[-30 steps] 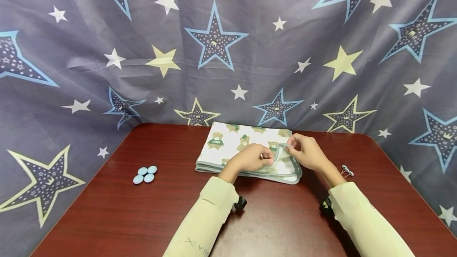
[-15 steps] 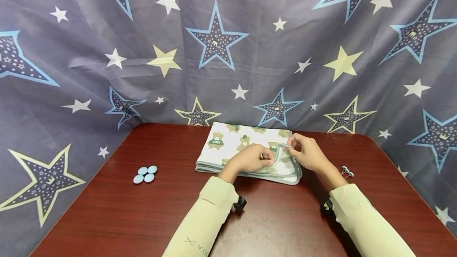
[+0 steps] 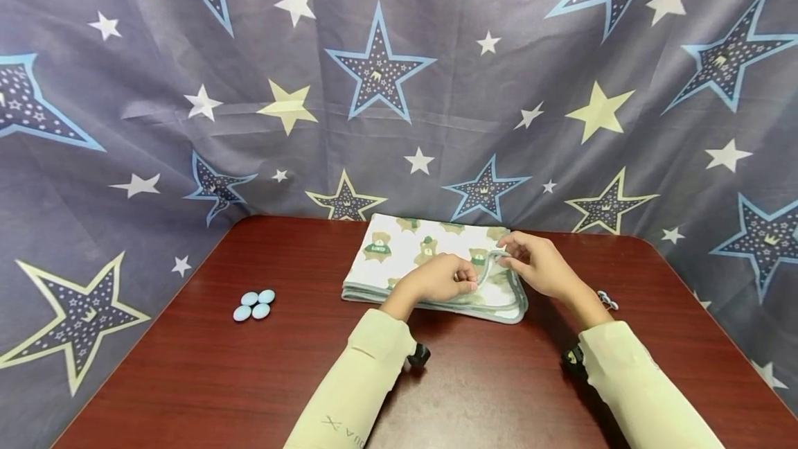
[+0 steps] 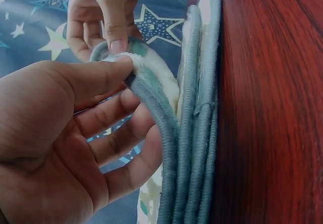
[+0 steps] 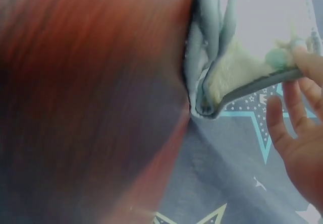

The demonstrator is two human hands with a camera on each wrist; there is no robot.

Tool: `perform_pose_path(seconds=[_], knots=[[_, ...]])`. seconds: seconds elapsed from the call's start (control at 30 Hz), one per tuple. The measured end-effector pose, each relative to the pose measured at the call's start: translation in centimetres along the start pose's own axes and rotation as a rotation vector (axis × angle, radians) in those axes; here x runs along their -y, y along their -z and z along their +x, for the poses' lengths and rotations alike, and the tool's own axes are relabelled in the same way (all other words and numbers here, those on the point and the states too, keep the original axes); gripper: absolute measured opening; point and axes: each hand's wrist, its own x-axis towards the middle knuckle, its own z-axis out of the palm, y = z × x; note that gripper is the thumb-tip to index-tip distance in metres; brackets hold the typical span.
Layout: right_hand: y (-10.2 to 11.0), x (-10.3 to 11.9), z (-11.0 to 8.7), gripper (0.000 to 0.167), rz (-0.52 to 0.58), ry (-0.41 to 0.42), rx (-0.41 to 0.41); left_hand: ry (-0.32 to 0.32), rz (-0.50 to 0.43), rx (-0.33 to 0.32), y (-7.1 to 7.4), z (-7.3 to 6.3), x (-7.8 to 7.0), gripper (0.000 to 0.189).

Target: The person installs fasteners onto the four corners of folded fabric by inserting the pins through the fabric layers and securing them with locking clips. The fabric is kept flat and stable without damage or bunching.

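Observation:
A folded blanket [image 3: 399, 244] with a bear print and grey-green edging lies at the far middle of the table. My left hand [image 3: 439, 276] pinches the bound edge of its top layer near the front right corner; in the left wrist view, the thumb [image 4: 108, 75] lies on top of that edge. Farther right, my right hand [image 3: 537, 265] holds the lifted corner between thumb and fingers, as the right wrist view shows with the fingers [image 5: 290, 103] behind the edging. Between both hands the edging curves up off the lower folded layers.
Several light blue round discs [image 3: 261, 310] lie together on the reddish-brown table [image 3: 299, 366] at the left. Small pale-headed pieces [image 3: 607, 301] sit to the right of my right wrist. A grey star-print curtain [image 3: 399, 151] hangs behind the table.
My right hand has shifted slightly, its fingers spread a little more, and the lifted edging between the hands has a rounder curve. The left hand stays in place.

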Motion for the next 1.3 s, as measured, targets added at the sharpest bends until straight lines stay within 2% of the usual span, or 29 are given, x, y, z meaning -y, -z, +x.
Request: perform_pose_path(seconds=[0.2,0.37,0.53,0.67,0.77,0.93,1.1,1.3], knots=[[0.2,-0.8,-0.3,0.017,0.046,0.024,-0.010,0.018,-0.014,-0.010,0.2,-0.1,0.0,0.010],[0.3,-1.2,-0.4,0.020,0.055,0.022,-0.029,0.019,-0.019,-0.023,1.0,-0.4,0.0,0.009],[0.6,-0.9,-0.5,0.023,0.046,0.024,-0.031,0.024,0.046,-0.037,2.5,-1.2,0.5,0.011],[0.8,-0.8,-0.6,0.025,0.021,0.039,-0.025,0.050,0.105,-0.047,4.2,-2.6,1.3,0.011],[1.0,-0.8,-0.5,0.025,0.011,0.055,-0.018,0.070,0.166,-0.055,5.6,-4.2,2.2,0.011],[1.3,-0.7,-0.6,0.025,0.006,0.064,-0.014,0.118,0.271,-0.081,8.0,-7.9,4.3,0.009],[1.3,-0.8,-0.6,0.028,0.017,0.066,-0.014,0.233,0.316,-0.110,9.8,-12.0,6.7,0.007],[1.2,-0.6,-0.6,0.026,0.030,0.074,-0.001,0.355,0.330,-0.155,12.2,-16.6,8.5,0.002]])
